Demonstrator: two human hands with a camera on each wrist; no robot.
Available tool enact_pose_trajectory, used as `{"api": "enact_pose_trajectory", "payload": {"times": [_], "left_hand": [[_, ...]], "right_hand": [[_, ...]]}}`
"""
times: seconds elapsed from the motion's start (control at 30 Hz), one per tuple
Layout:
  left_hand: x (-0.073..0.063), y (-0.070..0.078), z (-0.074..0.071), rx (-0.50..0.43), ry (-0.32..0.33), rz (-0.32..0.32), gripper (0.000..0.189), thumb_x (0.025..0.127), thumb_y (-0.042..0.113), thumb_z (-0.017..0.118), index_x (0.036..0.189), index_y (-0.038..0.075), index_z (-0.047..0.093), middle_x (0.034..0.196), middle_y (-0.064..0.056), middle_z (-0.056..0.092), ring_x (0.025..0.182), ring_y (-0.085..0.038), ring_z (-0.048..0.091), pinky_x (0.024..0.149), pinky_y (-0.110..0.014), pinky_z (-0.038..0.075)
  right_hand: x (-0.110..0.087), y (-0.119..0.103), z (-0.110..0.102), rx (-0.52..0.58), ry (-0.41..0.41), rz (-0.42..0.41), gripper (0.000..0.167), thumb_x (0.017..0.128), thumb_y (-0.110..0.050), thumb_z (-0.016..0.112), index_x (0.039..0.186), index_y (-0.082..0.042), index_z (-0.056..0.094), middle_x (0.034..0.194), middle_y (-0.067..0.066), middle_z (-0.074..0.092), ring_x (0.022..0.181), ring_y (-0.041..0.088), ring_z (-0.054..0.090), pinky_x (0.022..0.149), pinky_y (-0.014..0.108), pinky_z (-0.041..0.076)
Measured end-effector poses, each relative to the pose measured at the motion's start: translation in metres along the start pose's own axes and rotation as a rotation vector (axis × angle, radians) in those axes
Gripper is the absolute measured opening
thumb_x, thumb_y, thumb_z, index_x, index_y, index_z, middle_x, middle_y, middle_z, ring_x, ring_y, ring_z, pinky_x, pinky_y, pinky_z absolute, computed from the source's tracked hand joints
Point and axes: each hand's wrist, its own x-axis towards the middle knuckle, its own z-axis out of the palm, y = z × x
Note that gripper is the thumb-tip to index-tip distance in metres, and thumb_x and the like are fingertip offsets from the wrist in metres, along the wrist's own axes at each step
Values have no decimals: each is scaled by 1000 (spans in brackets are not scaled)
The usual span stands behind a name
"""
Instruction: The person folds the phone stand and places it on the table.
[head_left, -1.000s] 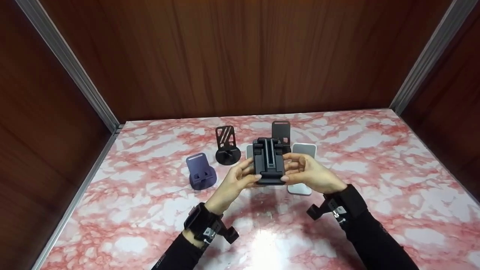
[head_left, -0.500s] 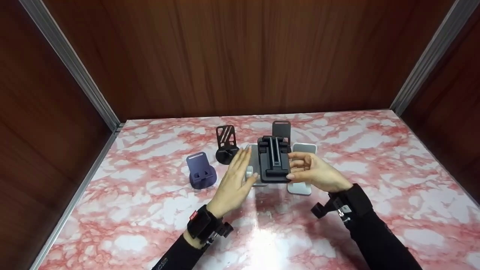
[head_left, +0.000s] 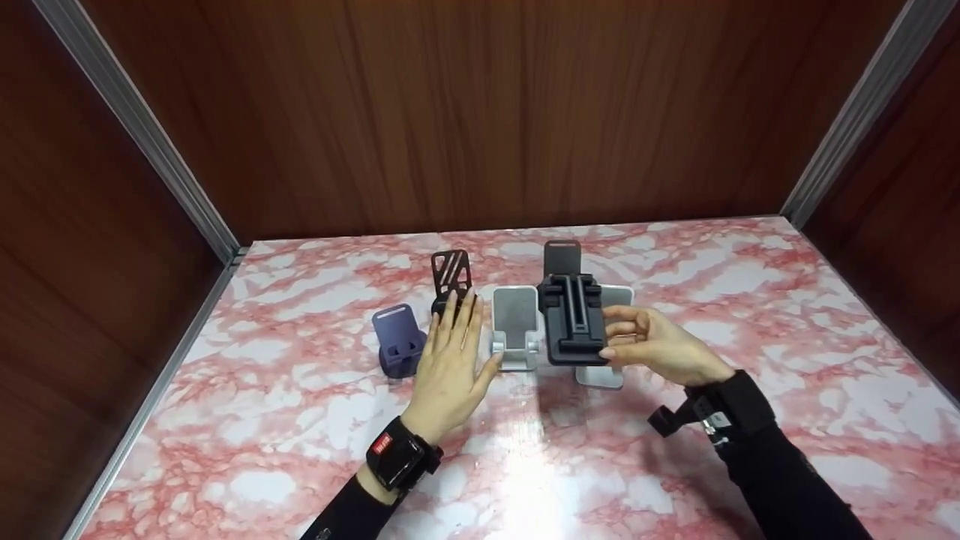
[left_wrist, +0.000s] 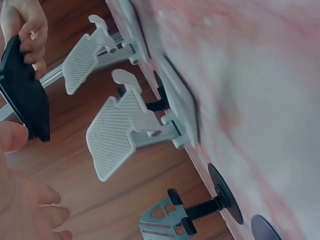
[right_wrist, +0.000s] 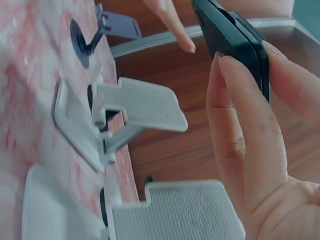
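Observation:
My right hand (head_left: 660,345) pinches the right edge of a folded black phone stand (head_left: 576,322), thumb on its front and fingers behind. In the right wrist view the black phone stand (right_wrist: 235,42) is gripped above the table. My left hand (head_left: 448,364) holds nothing; its fingers are extended, palm down. It overlaps the base of a black slotted phone stand (head_left: 451,271) in the head view. Between the hands stands a white phone stand with a grey pad (head_left: 514,319). A second white phone stand (head_left: 600,377) is partly hidden behind the held one.
A purple phone stand (head_left: 397,334) stands left of my left hand. A dark grey phone stand (head_left: 562,257) is at the back, its lower part hidden. The red-and-white marbled table (head_left: 300,420) meets wooden panels (head_left: 480,112) on three sides.
My left hand has let go of the folded black phone stand and moved left, its fingers straightening. My right hand has carried the stand to the right, uncovering the white phone stand.

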Motion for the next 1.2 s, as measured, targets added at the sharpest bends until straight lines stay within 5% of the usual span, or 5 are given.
{"api": "enact_pose_trajectory", "payload": {"times": [0.2,0.4,0.7,0.97,1.2], "left_hand": [[-3,-6,1,27,10,-10,72,96,48,36,149,8,9,157,-5,4,145,-24,-2,118,-46,8],[-8,-11,3,40,1,-23,73,95,46,39,149,6,10,157,-6,5,145,-26,0,118,-46,10],[-9,-16,3,52,-20,-38,74,95,45,41,148,5,11,157,-7,6,145,-28,4,118,-46,11],[-8,-16,2,74,-49,-35,74,96,48,35,149,5,6,157,-7,2,145,-28,0,119,-46,10],[-9,-16,4,58,-42,-28,74,95,45,40,148,5,9,157,-8,5,144,-30,5,118,-46,12]], "right_hand": [[-13,-2,-19,-6,17,-10,64,85,4,59,137,7,22,102,1,60,90,10,62,86,30,54],[-26,-1,-45,56,-33,-92,46,87,10,53,127,-8,41,107,4,67,98,15,65,87,30,54],[-46,2,-86,140,-56,-182,48,88,17,42,124,-12,52,109,8,68,101,15,65,84,28,55],[-57,16,-122,201,-96,-170,46,89,19,35,123,-7,52,111,8,67,102,16,64,86,28,54],[-57,30,-149,174,-124,-80,49,89,18,36,125,-11,52,115,9,66,105,18,63,87,28,53]]}}
